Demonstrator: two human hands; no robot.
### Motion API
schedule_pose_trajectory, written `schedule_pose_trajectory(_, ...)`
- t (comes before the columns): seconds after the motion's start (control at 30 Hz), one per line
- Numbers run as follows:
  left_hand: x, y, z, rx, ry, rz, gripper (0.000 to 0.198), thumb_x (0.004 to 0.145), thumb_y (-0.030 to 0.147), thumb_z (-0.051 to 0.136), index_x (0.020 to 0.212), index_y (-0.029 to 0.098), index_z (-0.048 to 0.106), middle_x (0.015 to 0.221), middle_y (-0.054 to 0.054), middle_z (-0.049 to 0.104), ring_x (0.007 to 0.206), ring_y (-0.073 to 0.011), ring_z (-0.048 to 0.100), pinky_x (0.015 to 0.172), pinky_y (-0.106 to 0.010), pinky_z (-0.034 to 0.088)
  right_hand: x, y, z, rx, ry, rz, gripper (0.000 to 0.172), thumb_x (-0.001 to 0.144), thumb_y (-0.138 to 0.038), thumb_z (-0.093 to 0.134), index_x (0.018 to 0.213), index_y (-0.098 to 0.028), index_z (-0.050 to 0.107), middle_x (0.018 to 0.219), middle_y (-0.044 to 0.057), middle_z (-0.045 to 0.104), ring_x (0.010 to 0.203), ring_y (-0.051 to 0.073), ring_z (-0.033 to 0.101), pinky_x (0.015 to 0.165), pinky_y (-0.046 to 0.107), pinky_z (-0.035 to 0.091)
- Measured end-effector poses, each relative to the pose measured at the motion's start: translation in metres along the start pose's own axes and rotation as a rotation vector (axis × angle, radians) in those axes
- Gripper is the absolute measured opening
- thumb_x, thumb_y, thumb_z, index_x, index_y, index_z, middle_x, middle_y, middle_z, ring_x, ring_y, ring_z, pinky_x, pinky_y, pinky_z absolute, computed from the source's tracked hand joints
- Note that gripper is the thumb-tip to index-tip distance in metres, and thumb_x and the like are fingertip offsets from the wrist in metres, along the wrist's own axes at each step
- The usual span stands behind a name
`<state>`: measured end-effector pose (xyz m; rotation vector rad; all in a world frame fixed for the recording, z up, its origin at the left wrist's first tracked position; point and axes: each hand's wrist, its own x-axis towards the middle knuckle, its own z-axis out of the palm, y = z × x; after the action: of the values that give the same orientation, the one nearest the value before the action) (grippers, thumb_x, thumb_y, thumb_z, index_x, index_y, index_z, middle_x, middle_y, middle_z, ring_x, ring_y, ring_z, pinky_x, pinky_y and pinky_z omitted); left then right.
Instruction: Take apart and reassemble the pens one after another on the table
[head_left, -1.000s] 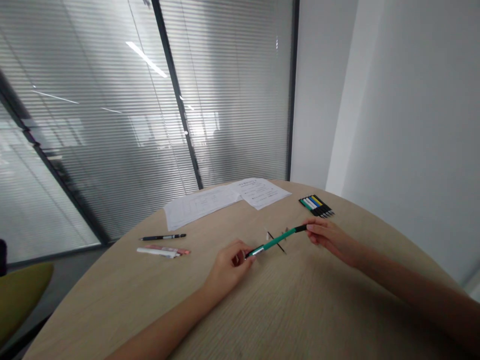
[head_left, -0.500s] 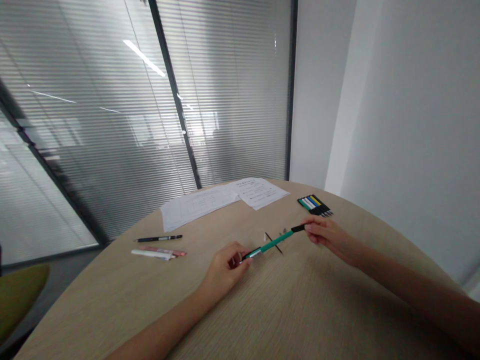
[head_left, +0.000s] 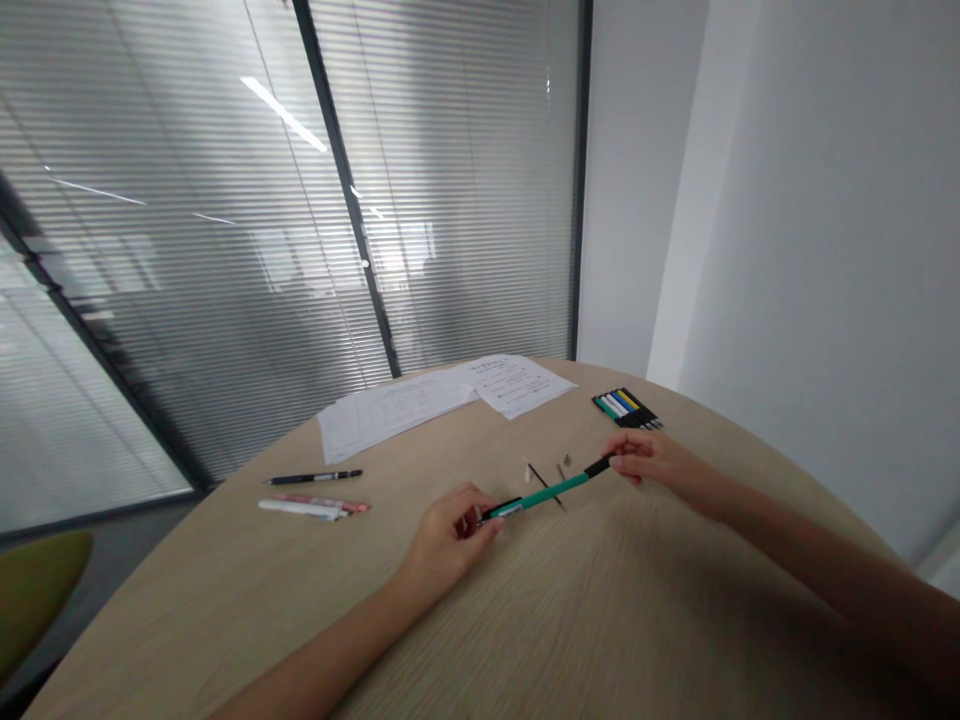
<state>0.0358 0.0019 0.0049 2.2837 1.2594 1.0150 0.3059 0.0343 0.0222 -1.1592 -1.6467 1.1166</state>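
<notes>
A green pen with a black grip end is held lengthwise between my two hands, above the table. The fingers of my left hand are closed on its clip end, while my right hand pinches the black end at the other side. The pen looks slightly bent near the black grip. Just behind and beneath it lie a thin dark refill, a small white piece and small metallic bits, too small to name surely.
Several coloured pens lie side by side at the back right. White printed sheets rest at the table's far edge. On the left are a black pen, a white pen and a pink pen.
The pen's black end now angles up from the green barrel, where the pen looked straighter before. Both hands keep their hold. The view has shifted slightly.
</notes>
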Motion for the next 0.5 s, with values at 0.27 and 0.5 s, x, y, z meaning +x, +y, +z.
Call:
schedule_pose_trajectory(0.27, 0.000, -0.003, 0.001, 0.000, 0.013, -0.015, 0.016, 0.072, 0.028, 0.051, 0.074, 0.015, 0.060, 0.056, 0.003, 0.046, 0.051, -0.0090, 0.043, 0.047, -0.019, 0.034, 0.000, 0.000, -0.003, -0.057, -0.061, 0.027, 0.020, 0.055, -0.029, 0.062, 0.068, -0.016, 0.055, 0.049, -0.005, 0.049, 0.044, 0.008, 0.043, 0.043, 0.021, 0.032)
schedule_pose_trajectory(0.5, -0.001, -0.005, 0.002, 0.038, -0.001, 0.075, 0.017, 0.074, 0.025, 0.049, 0.078, 0.014, 0.060, 0.059, 0.001, 0.048, 0.052, -0.0089, 0.044, 0.048, -0.019, 0.035, 0.005, 0.007, -0.010, -0.119, -0.141, 0.073, 0.024, 0.056, -0.027, 0.062, 0.075, -0.013, 0.057, 0.053, -0.003, 0.053, 0.046, 0.008, 0.047, 0.044, 0.020, 0.035)
